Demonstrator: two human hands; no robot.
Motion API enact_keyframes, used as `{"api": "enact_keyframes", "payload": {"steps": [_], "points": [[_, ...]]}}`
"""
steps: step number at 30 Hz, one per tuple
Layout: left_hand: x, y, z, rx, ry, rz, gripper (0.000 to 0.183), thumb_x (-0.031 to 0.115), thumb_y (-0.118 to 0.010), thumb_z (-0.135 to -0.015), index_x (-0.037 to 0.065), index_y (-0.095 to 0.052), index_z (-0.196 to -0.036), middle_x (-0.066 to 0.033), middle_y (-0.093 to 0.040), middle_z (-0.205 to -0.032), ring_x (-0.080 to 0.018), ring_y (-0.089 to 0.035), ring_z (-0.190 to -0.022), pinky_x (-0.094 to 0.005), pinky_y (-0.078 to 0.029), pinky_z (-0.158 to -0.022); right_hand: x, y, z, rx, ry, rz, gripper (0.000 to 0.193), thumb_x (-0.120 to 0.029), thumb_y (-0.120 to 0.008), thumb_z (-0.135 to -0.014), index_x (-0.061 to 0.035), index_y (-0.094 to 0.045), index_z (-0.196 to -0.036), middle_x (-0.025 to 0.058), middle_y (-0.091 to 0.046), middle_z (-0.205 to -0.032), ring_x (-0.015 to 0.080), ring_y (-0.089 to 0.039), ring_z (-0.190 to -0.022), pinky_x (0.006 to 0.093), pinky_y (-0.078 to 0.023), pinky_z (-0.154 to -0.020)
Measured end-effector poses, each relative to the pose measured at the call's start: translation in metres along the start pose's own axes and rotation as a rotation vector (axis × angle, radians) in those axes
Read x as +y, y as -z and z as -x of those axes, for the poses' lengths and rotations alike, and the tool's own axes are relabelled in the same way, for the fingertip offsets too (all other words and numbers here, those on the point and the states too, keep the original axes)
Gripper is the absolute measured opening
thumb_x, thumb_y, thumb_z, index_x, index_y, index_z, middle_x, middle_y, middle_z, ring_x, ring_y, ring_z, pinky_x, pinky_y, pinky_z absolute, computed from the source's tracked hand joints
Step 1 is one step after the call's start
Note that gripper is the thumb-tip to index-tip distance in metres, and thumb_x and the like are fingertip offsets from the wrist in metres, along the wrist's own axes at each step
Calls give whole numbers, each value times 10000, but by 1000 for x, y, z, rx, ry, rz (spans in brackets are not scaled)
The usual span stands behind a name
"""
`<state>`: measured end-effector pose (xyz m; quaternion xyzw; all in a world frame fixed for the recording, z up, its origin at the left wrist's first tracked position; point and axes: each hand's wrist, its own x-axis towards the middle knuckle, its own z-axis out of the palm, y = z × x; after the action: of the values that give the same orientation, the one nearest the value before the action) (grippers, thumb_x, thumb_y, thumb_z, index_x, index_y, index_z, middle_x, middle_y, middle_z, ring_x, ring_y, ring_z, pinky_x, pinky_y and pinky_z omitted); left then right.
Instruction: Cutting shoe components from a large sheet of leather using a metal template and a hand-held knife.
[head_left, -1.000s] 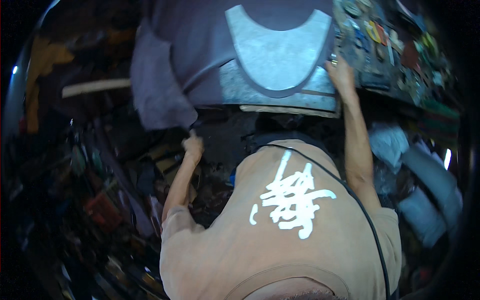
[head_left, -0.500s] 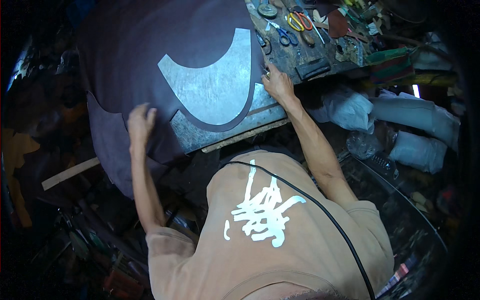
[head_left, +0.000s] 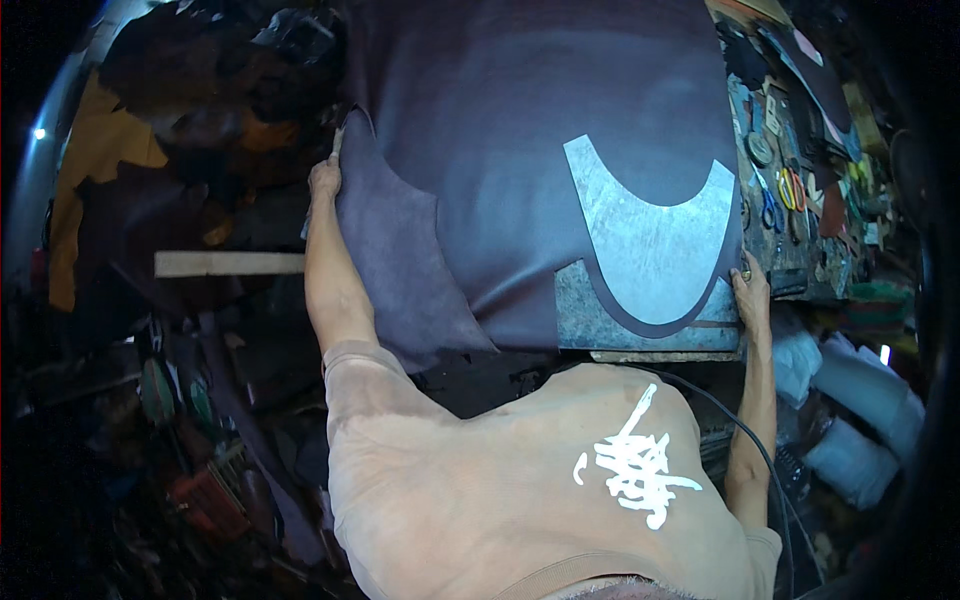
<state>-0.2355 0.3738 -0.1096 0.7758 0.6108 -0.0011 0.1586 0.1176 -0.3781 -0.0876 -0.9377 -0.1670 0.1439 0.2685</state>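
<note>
One left hand at dark leather edge, right hand curled near opposite edge; can't tell openness, grip. Red crate: contents too dark.

Dark purple-brown leather spread between my left hand and right, its matte flap by my left; a grey U-shaped plate lay flat upon it, near my right.

We lose dark leather sheet past view's top edge, beyond U-shaped template. Far left of template, left hand: fingers too small to read. Right of template, right hand: grip unclear.
</note>
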Motion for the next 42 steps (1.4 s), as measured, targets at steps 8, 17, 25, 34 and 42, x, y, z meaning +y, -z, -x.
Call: {"api": "enact_keyframes", "payload": {"steps": [8, 17, 25, 34, 42], "points": [[52, -25, -60, -186, -28, 286, 650, 627, -463, -894, 98, -637, -1230, -162, -613, -1255, -303, -572, -1169, -402, -420, -1004, 6, -8, 9, 113, 35, -50, 489, -162, -590, -890, -179, -504, -1372, 207, -672, -960, 281, -658, -879, 394, -491, -774], [47, -17, -71, 224, -161, 70, 527, 525, -577, -876, 46, -692, -1063, -200, -677, -1041, -383, -634, -962, -468, -475, -833, -19, -3, 32, 3, -219, 54, 459, -142, -570, -844, -66, -554, -1296, 217, -623, -1192, 357, -610, -1088, 412, -474, -930], [0, 3, -64, 100, -157, 49, 661, 602, -574, -846, 20, -651, -1151, -233, -644, -1123, -401, -593, -1067, -472, -444, -911, -38, -24, 32, 69, -158, 50, 440, -147, -541, -837, -95, -570, -1273, 260, -662, -996, 391, -650, -945, 448, -490, -863], [42, -14, 97, 449, -576, 124, 556, 420, -579, -929, -31, -562, -1254, -250, -589, -1220, -378, -558, -1131, -426, -427, -974, -16, -27, 33, 344, -53, 137, 380, -161, -562, -841, -92, -602, -1213, 248, -639, -1052, 425, -618, -964, 470, -495, -849], [187, -99, 343, -49, -1296, 17, 519, 330, -656, -870, 28, -544, -1277, -173, -499, -1367, -393, -423, -1295, -474, -315, -1080, -44, -47, -33, 191, 253, 60, 378, -197, -565, -852, -82, -611, -1209, 185, -626, -1148, 384, -612, -1027, 429, -492, -885]]}}
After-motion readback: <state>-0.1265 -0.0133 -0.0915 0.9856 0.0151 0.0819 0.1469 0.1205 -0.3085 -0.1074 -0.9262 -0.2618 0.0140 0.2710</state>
